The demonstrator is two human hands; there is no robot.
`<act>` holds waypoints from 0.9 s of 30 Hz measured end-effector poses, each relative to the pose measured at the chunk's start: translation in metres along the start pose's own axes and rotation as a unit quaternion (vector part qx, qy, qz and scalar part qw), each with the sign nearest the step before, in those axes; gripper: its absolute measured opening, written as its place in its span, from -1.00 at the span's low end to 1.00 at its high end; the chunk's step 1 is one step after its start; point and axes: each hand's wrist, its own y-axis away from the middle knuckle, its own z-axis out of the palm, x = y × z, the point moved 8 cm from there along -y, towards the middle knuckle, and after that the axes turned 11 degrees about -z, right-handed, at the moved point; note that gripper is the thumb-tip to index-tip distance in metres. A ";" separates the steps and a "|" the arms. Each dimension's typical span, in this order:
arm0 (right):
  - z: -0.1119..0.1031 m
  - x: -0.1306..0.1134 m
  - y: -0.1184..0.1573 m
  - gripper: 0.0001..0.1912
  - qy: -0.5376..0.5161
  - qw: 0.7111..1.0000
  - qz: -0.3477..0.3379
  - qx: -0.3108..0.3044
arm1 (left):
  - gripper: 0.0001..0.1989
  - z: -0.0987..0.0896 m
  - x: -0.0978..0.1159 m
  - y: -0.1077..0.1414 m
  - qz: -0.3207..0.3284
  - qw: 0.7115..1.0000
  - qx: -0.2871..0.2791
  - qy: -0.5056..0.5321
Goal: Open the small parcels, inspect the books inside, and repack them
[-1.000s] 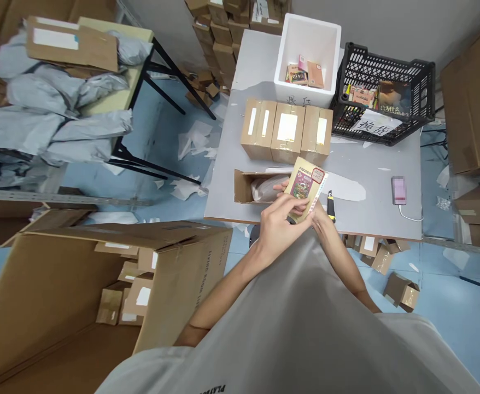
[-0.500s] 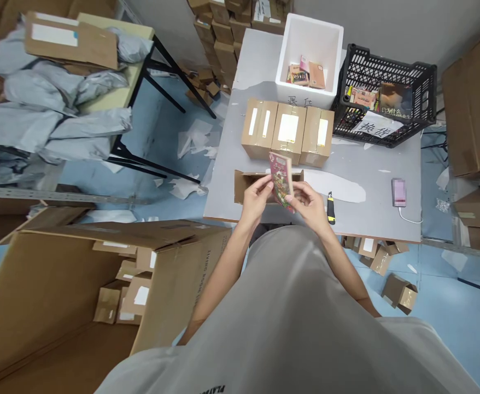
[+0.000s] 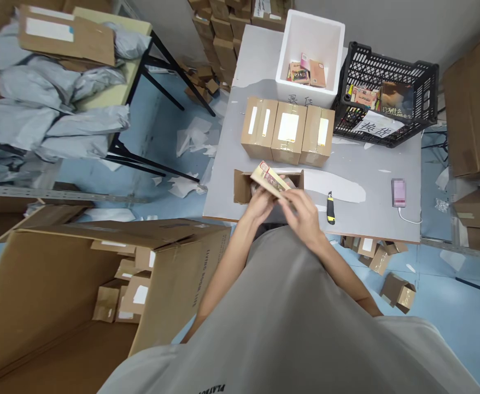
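Note:
Both my hands hold a thin book tilted over a small opened cardboard box at the table's near edge. My left hand is under the book and supports it from below, its fingers partly hidden. On the near right edge, my right hand has its thumb and fingers closed on the book. A pale cover side with a red mark and a picture faces up. What lies inside the small box is mostly covered by the book and hands.
Three taped boxes stand behind the opened one. Farther back are a white foam box and a black crate, both holding books. A utility knife and a phone lie rightward. A large carton stands at left.
The book has turned from upright, red cover showing, to a flatter tilt with a pale side up. My left hand has slid underneath it; my right hand has shifted slightly left.

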 end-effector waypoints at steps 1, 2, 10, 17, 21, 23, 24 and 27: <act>-0.011 0.011 0.000 -0.70 0.003 0.999 0.027 0.039 | -0.50 -0.002 0.000 -0.007 -0.015 1.000 -0.003 0.008; -0.021 0.024 0.001 -0.69 0.007 0.996 0.056 0.072 | -0.47 -0.005 0.001 -0.012 -0.026 1.000 -0.003 0.010; -0.028 0.088 0.015 -0.75 -0.117 0.974 0.162 0.108 | -0.63 -0.019 0.032 0.004 0.094 0.985 0.062 -0.133; -0.031 0.079 0.021 -0.77 -0.147 0.968 0.168 0.113 | -0.71 -0.009 0.056 0.023 0.187 0.965 0.072 -0.170; -0.035 0.083 0.025 -0.57 -0.144 0.961 0.196 0.133 | -0.43 -0.009 0.052 0.019 0.144 0.974 0.055 -0.167; -0.035 0.083 0.025 -0.54 -0.160 0.957 0.208 0.126 | -0.34 -0.005 0.053 0.021 0.141 0.974 0.033 -0.176; -0.035 0.083 0.025 -0.56 -0.164 0.956 0.214 0.118 | -0.38 -0.003 0.056 0.023 0.150 0.971 0.023 -0.186; -0.038 0.085 0.021 -0.60 -0.182 0.951 0.227 0.103 | -0.53 0.001 0.064 0.029 0.169 0.965 -0.002 -0.202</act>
